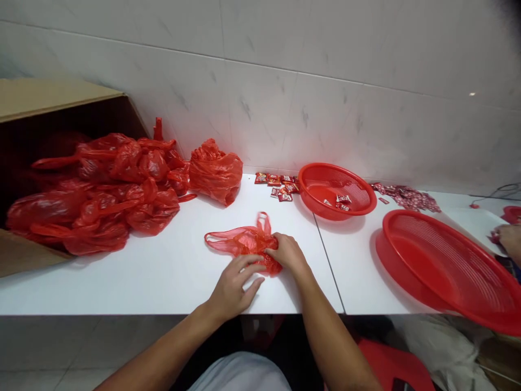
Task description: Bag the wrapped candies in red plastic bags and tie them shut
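A thin red plastic bag [248, 238] lies on the white table in front of me, its loop handles stretched toward the left and the back. My left hand [236, 285] is at the bag's near side, fingers apart and fingertips at its edge. Against the bag's right side rests my right hand [288, 254]; its fingers are partly hidden, and I cannot make out whether they grip the plastic. What the bag contains, if anything, does not show clearly.
Filled red bags [101, 195] spill from a cardboard box [61, 100] at left; another red bag [215, 172] stands by the wall. Small packets [280, 187] lie beside a red basket [337, 213]. A larger basket [459, 304] and another person's hand [510, 239] are at right.
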Demonstrator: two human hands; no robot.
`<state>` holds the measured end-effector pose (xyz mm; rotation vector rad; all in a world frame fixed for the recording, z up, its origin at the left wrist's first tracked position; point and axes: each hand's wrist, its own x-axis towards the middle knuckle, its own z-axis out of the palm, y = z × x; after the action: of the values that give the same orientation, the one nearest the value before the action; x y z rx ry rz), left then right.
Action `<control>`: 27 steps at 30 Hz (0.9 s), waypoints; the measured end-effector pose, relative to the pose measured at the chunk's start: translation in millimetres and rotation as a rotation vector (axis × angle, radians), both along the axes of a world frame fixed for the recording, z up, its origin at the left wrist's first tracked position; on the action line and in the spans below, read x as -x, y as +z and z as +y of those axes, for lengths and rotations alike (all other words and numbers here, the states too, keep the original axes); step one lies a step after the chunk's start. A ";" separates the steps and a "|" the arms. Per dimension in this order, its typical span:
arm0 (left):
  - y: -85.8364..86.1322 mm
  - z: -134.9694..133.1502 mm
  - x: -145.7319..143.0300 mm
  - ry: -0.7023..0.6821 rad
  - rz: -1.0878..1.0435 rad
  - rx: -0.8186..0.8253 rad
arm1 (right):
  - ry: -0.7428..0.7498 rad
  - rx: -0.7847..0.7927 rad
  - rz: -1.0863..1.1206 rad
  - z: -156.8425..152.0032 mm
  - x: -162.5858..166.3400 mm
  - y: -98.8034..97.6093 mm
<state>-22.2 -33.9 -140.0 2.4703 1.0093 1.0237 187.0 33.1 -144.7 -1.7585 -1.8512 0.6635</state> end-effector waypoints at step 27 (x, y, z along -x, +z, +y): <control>40.5 49.6 4.2 -0.030 -0.172 -0.336 | -0.059 -0.221 0.320 -104.2 -30.7 -43.0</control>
<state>-26.4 15.6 -99.4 2.5841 0.7988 1.4723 217.7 -71.2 -187.7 -1.4641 -1.5834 0.6482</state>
